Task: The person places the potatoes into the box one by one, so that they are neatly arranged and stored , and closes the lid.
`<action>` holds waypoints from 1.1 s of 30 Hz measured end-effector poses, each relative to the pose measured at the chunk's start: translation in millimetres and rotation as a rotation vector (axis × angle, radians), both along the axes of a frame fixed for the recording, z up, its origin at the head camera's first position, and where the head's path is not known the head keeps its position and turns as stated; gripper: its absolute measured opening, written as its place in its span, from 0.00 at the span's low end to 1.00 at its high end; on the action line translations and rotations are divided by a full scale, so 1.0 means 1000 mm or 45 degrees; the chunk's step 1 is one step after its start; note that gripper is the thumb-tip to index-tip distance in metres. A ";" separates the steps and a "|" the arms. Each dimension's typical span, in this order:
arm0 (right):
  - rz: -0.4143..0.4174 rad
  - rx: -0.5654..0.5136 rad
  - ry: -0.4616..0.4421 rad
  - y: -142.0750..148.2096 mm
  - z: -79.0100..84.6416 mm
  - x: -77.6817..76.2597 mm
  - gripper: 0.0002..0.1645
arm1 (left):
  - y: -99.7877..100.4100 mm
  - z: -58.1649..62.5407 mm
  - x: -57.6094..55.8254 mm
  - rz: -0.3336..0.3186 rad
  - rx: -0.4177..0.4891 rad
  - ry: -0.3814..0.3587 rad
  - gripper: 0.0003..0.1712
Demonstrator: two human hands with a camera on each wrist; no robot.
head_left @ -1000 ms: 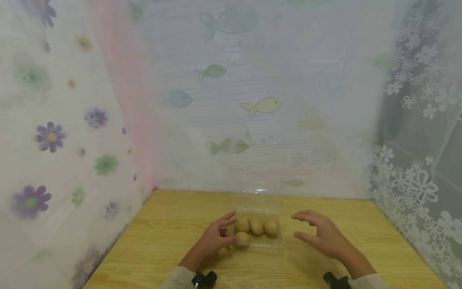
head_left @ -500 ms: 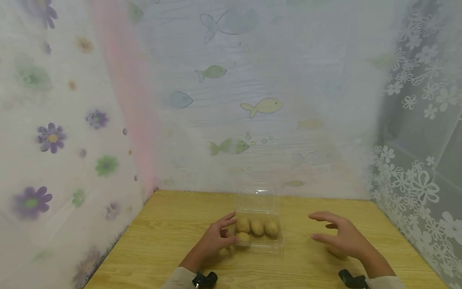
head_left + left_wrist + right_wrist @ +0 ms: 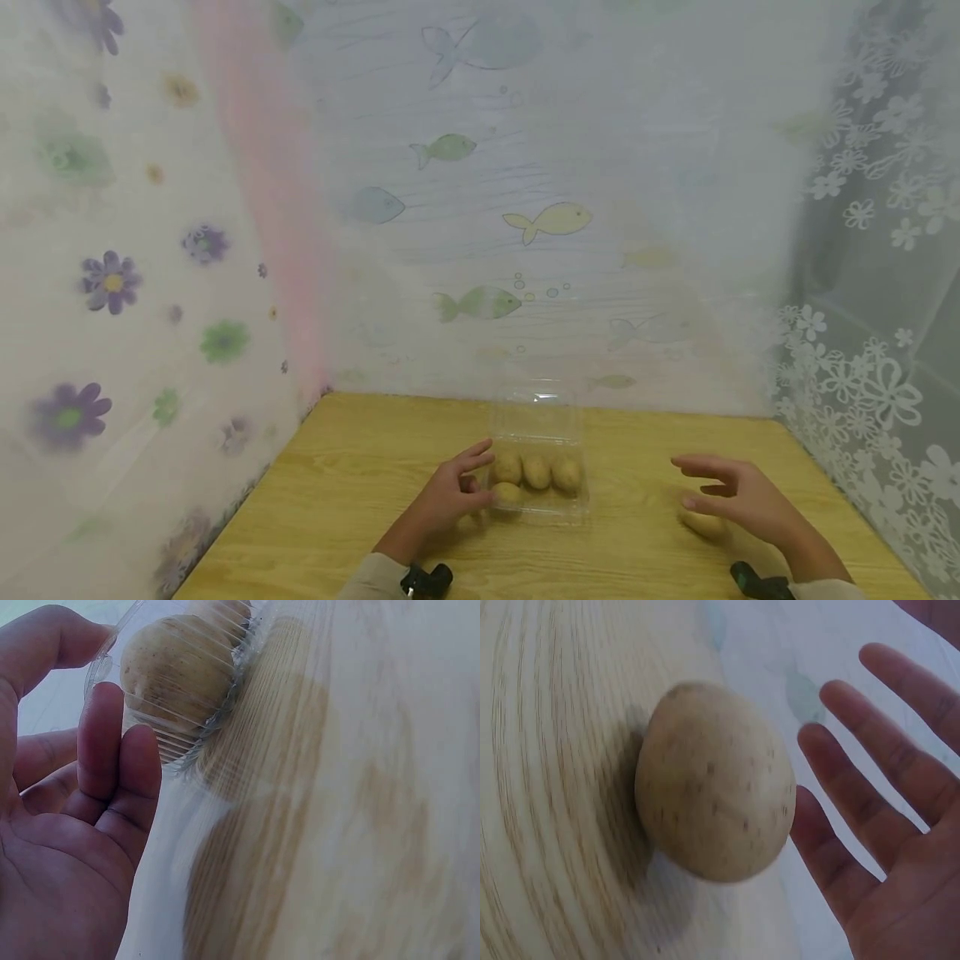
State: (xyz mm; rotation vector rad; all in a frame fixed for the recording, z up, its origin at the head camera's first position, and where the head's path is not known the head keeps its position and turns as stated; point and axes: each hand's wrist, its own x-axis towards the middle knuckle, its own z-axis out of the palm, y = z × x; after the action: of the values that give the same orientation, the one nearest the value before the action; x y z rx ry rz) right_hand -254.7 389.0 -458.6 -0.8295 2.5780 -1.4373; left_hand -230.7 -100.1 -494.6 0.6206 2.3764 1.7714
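A clear plastic clamshell box [image 3: 547,512] stands on the table with its lid [image 3: 534,414] raised at the back. Three potatoes [image 3: 536,472] line its rear row, and another potato [image 3: 507,495] sits at the front left. My left hand [image 3: 446,497] holds the box by its left side; up close, fingertips [image 3: 101,637] meet the thin rim [image 3: 112,645]. Over on the right, a single potato [image 3: 716,784] lies on the table. My right hand [image 3: 757,500] hovers beside and partly over it, fingers spread and apart from it.
The wood-grain table [image 3: 360,450] is enclosed by a fish-print curtain [image 3: 450,350] behind, a flower-print curtain [image 3: 150,350] at left and a translucent flowered sheet [image 3: 862,375] at right. Dark wrist cameras [image 3: 426,580] sit on both wrists.
My right hand has moved right, away from the box, to the loose potato, which has come into view beneath it. The left hand stays at the box.
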 end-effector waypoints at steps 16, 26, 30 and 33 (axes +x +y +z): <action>0.228 -0.096 -0.487 0.036 -0.012 -0.003 0.39 | 0.001 0.001 -0.001 0.004 -0.011 0.002 0.42; 0.320 -0.086 -0.420 0.044 -0.019 -0.008 0.36 | -0.001 0.000 -0.001 -0.011 0.008 -0.002 0.43; 0.370 -0.078 -0.404 0.044 -0.021 -0.009 0.36 | -0.001 -0.002 -0.001 -0.006 -0.003 0.017 0.44; 0.418 -0.093 -0.422 0.045 -0.021 -0.010 0.36 | -0.001 -0.001 0.000 -0.013 0.010 0.010 0.44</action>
State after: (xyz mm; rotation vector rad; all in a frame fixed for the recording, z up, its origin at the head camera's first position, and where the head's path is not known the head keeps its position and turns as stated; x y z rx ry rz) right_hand -265.1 433.6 -479.8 -0.8862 2.0507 -1.4335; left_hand -231.1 -100.6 -496.0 0.6409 2.3679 1.7788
